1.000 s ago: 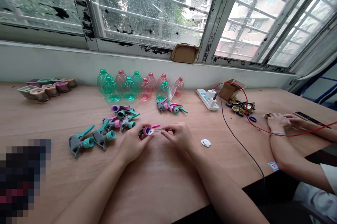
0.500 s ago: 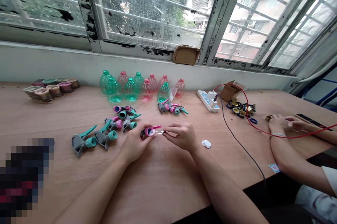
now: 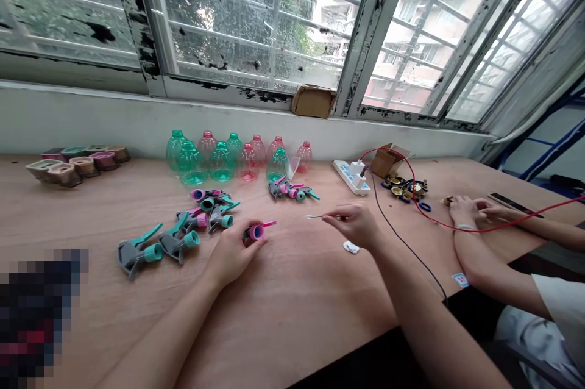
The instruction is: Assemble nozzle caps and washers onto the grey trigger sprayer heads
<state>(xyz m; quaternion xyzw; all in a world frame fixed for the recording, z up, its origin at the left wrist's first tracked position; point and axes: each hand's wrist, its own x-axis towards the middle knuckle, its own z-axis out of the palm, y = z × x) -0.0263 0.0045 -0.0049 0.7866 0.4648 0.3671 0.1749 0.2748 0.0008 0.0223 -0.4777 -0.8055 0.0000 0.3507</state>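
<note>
My left hand (image 3: 232,255) is closed around a grey spray-trigger head with a pink collar (image 3: 256,231), held just above the wooden table (image 3: 292,303). My right hand (image 3: 354,223) is pinched on thin metal tweezers (image 3: 320,216), their tip pointing left, a hand's width from the pink collar. Small white discs (image 3: 351,247) lie on the table just below my right hand. Loose trigger heads with teal and pink collars (image 3: 183,236) lie to the left of my left hand.
Green and pink plastic bottles (image 3: 228,157) stand in a row near the wall, with more trigger heads (image 3: 292,189) before them. A white power strip (image 3: 351,177), red and black cables and brass parts (image 3: 404,186) lie right. Another person's hands (image 3: 475,212) rest at the right edge. Small trays (image 3: 75,163) sit far left.
My right hand has drawn the tweezers away to the right, out from the pink collar. The left hand keeps the trigger head in place. The view has shifted slightly right.
</note>
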